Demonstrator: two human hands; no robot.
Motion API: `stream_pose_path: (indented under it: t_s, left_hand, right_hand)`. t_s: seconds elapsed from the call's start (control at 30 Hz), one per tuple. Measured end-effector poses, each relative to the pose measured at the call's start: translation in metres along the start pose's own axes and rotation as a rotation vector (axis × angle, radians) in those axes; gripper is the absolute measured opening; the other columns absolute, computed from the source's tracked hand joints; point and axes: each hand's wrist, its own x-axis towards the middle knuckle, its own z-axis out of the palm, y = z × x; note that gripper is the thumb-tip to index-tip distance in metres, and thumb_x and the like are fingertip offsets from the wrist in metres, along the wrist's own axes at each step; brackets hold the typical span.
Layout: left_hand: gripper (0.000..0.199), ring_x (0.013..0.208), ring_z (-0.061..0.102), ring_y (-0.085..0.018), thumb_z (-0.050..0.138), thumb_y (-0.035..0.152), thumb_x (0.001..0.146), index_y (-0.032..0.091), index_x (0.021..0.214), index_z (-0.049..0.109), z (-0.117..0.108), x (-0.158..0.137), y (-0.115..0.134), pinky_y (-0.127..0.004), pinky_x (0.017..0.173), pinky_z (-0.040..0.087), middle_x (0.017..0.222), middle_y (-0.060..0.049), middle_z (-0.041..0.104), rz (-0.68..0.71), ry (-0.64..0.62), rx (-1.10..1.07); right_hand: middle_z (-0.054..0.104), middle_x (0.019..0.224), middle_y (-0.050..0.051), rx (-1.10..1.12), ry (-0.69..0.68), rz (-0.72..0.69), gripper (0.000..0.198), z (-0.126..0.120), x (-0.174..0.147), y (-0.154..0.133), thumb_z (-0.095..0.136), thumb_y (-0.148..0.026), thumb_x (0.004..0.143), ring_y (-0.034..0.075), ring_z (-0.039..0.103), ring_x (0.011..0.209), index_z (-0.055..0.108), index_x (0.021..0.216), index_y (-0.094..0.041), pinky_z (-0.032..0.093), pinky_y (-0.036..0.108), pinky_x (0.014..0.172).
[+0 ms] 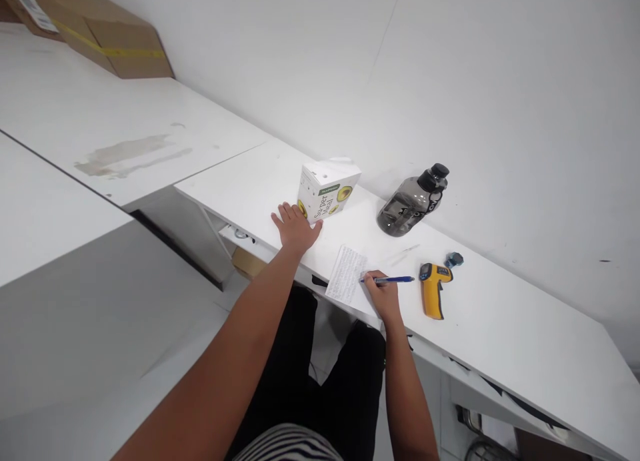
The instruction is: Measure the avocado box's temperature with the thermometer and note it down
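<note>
My right hand (384, 297) is closed around a blue pen (395, 280), its tip end at the right side of a sheet of paper (346, 274) covered in small handwriting. The paper lies near the front edge of the white desk (520, 314). My left hand (296, 230) rests with fingers spread at the base of a white "Super Meal" carton (330, 187) with avocado pictures. That carton stands upright behind the hand; whether the fingers press against it I cannot tell.
Behind the paper stands a dark translucent bottle (411, 204) by the wall. To the right lie a yellow infrared thermometer (432, 293) and a small blue-black object (454, 259). Cardboard boxes (107, 37) sit on the far-left table. Another clear pen-like item (403, 253) lies near the bottle.
</note>
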Motion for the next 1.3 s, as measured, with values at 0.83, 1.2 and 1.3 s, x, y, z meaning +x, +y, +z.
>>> stream_pose_path:
  t_s: [0.83,1.2,1.3]
  left_hand:
    - [0.094,0.147,0.014,-0.044,0.031,0.062,0.086,-0.01,0.147,0.026,0.0031,0.0004,-0.0008,-0.061,0.117,0.009,0.156,-0.033,0.022,0.005,0.033,-0.015]
    - [0.093,0.147,0.017,-0.043,0.031,0.062,0.087,-0.01,0.146,0.028,0.0014,-0.0012,0.0006,-0.061,0.117,0.011,0.155,-0.032,0.024,0.007,0.035,0.011]
    - [0.093,0.147,0.017,-0.043,0.031,0.062,0.087,-0.009,0.146,0.028,0.0021,-0.0012,0.0009,-0.061,0.117,0.012,0.156,-0.032,0.025,0.007,0.04,0.026]
  right_hand:
    - [0.065,0.066,0.001,-0.01,0.048,-0.004,0.024,-0.002,-0.0004,0.0016,0.053,-0.04,0.08,0.021,0.06,0.07,0.061,0.066,-0.022,0.048,0.032,0.068]
    - [0.07,0.084,0.004,0.046,0.094,0.073,0.034,-0.0013,-0.0001,0.0071,0.056,-0.052,0.086,0.019,0.061,0.073,0.067,0.088,-0.02,0.048,0.033,0.074]
    - [0.07,0.084,0.004,0.045,0.089,0.06,0.035,-0.0019,0.0,0.0073,0.056,-0.053,0.086,0.02,0.06,0.073,0.067,0.089,-0.02,0.048,0.033,0.074]
